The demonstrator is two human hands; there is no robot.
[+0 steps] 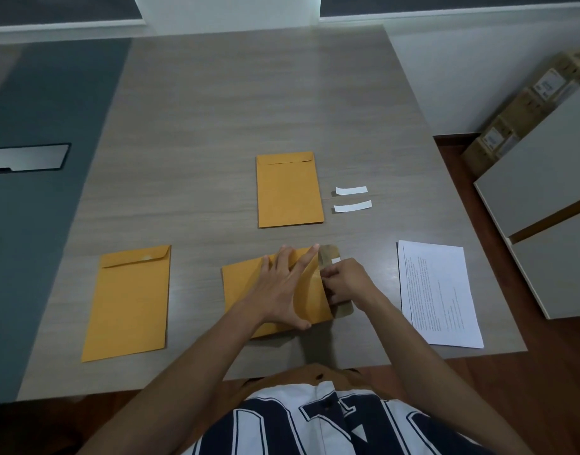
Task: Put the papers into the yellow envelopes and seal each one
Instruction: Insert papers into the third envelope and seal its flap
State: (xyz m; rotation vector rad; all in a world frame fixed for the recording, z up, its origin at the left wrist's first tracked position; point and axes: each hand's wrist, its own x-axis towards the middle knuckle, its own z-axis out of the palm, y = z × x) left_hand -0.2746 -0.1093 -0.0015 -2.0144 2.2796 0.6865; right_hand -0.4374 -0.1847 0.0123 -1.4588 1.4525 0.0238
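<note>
Near envelope (249,290) worked at its flap (328,257).
It is pressed flat by the spread left hand (282,287); a white strip (335,260) is pinched by the right hand (344,280).

I seem to be in an office: a broad grey desk (249,103), stacked labelled cardboard boxes (525,106) by the wall, pale cabinets (541,178) alongside.

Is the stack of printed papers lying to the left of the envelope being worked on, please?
No, the printed papers lie right of the envelope under the left hand.
</note>
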